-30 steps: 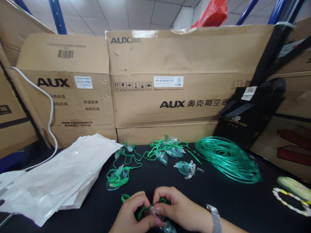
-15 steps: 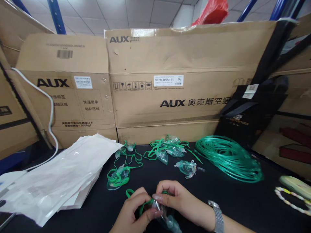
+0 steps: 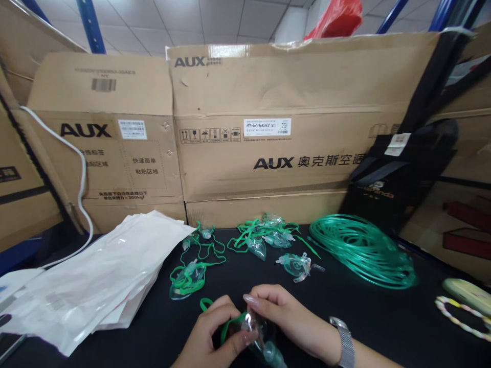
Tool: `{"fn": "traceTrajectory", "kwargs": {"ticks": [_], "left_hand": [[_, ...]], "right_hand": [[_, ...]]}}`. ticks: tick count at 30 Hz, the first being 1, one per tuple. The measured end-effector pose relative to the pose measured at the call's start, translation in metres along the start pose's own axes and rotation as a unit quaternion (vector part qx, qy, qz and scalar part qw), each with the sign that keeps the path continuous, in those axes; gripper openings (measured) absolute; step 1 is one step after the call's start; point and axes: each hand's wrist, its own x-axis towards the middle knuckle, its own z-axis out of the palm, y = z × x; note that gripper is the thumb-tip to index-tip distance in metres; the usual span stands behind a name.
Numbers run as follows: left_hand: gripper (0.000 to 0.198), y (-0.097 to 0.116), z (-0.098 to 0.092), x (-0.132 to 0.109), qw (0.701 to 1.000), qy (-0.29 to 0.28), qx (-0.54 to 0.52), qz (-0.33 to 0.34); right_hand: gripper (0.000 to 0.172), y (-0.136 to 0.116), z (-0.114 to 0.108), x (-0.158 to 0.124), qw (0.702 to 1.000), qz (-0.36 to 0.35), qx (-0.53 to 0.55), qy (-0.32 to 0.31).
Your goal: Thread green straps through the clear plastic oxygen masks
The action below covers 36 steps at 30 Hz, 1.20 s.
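Low in the head view, my left hand point(image 3: 220, 332) is closed on a clear green oxygen mask point(image 3: 268, 350). A green elastic strap point(image 3: 206, 304) loops out behind its fingers. My right hand point(image 3: 280, 309), with a watch point(image 3: 342, 342) at the wrist, is curled at the mask's upper edge, thumb against the bent index finger. Whatever lies between those fingertips is hidden. Beyond my hands lie a mask with a wound strap point(image 3: 188, 281), a strapless-looking mask point(image 3: 297, 265) and a cluster of masks with green straps point(image 3: 264, 237).
White plastic bags point(image 3: 99, 276) are stacked on the left. A coil of green tubing point(image 3: 362, 250) lies at right, near a bead bracelet point(image 3: 460, 318) and a pale green case point(image 3: 470, 295). Cardboard boxes point(image 3: 299, 199) wall the back, with a black bag point(image 3: 399, 179) leaning there.
My right thumb has lifted off the front of the mask and moved slightly up, exposing more of the clear plastic. The left hand keeps its hold.
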Motion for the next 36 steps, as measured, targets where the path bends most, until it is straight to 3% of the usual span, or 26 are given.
{"fn": "traceTrajectory", "kwargs": {"ticks": [12, 20, 29, 36], "left_hand": [[0.038, -0.006, -0.001, 0.001, 0.998, -0.026, -0.048, -0.017], [0.039, -0.005, 0.002, 0.005, 0.972, -0.016, -0.193, -0.137], [0.034, -0.007, 0.002, 0.004, 0.985, -0.021, -0.121, -0.122], [0.029, -0.009, 0.003, 0.005, 0.985, -0.03, -0.129, -0.109]], "right_hand": [[0.04, 0.004, -0.002, 0.002, 1.0, -0.004, -0.021, -0.002], [0.033, 0.006, -0.001, 0.004, 0.997, 0.039, 0.068, -0.018], [0.033, 0.012, -0.003, 0.004, 0.997, 0.052, 0.047, -0.019], [0.032, 0.009, -0.002, 0.003, 0.997, 0.058, 0.04, -0.023]]}}
